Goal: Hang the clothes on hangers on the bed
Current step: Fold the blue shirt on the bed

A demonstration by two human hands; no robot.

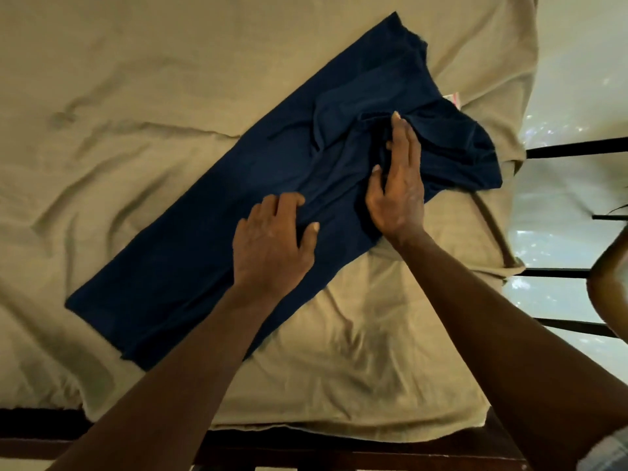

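Head view: navy T-shirt (204, 232) runs diagonally from near-left to far-right; right hand (401, 185) lies flat at its collar end, left hand (272, 246) presses mid-body; neither grips.

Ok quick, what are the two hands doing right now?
Left hand: open, fingers resting on the dark blue cloth garment.
Right hand: open, straight fingers pressing the same garment.

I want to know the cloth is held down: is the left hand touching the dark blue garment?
Touching. The head view shows the left hand resting directly on the dark blue garment, pressing into its fabric.
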